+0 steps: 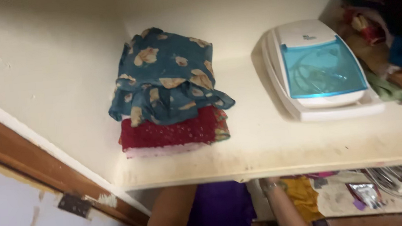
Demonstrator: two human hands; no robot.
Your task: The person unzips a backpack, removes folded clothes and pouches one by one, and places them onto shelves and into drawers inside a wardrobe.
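Both of the person's forearms reach in under the front edge of the cream-painted shelf, and that edge hides both hands, so it cannot be told whether either is spread, narrowed or holding anything. The left forearm rises from the bottom of the view beside a folded purple cloth, which lies on the level below, between the two arms and touching or just beside each. The right forearm, with a thin metal bangle at the wrist, goes up just right of the purple cloth and beside a mustard-yellow cloth. Further right on the lower level lie a small shiny foil packet and a clear crinkled plastic wrap.

Above, on the shelf, a dark teal cloth with cream flower print sits loosely folded atop a red sequinned fabric, the stack set back into the left rear corner, close to the side wall and a little back from the front edge. A broad bare stretch of shelf separates it from a white plastic box with a translucent blue lid, which stands well apart to the right. A heap of mixed dark and coloured clothes crowds the box's right side. At lower left runs a brown wooden door frame with a dark metal hinge plate.
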